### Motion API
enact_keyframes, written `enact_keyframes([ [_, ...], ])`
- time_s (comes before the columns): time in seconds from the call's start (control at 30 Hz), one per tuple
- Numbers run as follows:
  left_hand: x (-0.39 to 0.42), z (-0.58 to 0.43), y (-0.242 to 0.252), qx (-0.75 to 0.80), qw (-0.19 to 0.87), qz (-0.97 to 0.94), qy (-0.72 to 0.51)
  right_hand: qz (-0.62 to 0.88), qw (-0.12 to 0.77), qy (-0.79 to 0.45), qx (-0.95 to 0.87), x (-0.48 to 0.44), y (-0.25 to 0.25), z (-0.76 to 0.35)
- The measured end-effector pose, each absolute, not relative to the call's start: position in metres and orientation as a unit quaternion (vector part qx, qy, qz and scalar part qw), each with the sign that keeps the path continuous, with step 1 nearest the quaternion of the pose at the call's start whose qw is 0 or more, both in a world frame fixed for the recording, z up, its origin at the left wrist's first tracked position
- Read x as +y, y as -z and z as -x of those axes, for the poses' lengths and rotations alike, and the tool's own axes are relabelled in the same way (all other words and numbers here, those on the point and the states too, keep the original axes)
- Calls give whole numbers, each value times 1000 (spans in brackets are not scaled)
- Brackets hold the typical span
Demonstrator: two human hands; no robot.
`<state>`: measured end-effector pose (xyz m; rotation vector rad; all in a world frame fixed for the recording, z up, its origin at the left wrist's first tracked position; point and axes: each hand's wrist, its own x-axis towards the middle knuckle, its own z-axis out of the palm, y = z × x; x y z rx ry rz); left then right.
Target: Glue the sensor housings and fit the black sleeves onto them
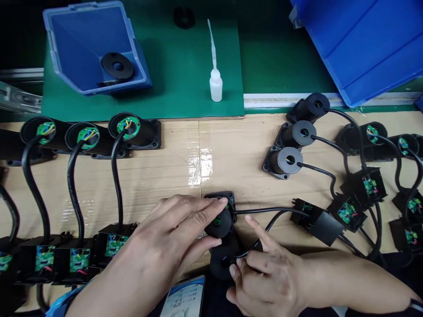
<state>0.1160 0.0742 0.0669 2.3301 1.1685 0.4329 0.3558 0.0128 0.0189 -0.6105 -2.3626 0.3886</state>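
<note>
My left hand [172, 235] is closed on a round black cap [220, 225], thumb below and fingers above. The cap sits tilted at the open end of a black cylindrical motor housing [227, 196], where a little green circuit board shows. A black cable [264, 210] runs from this end rightward to a black box. Just below, a second black housing with a holed cap [220, 264] has its own cable [254, 246]. My right hand [267, 273] has its curled fingers pinched by that lower cable, index finger stretched toward the upper one. The fingertips partly hide their hold.
Several uncapped housings [132, 130] stand at left, wired to boxes with green boards [79, 259]. Several capped ones [289, 160] stand at right. Behind are a blue bin [89, 26] holding black discs, a white dropper bottle [216, 86] and a large blue bin [370, 44].
</note>
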Motion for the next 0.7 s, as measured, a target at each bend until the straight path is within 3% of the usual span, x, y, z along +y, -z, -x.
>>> enact_keyframes([
  [0.23, 90, -117, -77, 398, 258, -869, -144, 239, 340, -146, -898, 12, -19, -355],
  [0.43, 92, -109, -48, 565, 51, -819, -88, 251, 332, -145, -898, 12, -19, -355],
  [0.57, 93, -94, -31, 599, 88, -794, -53, 251, 323, -139, -902, 10, -18, -354],
  [0.7, 96, -71, -41, 524, 144, -837, -69, 245, 321, -154, -902, 8, -18, -354],
])
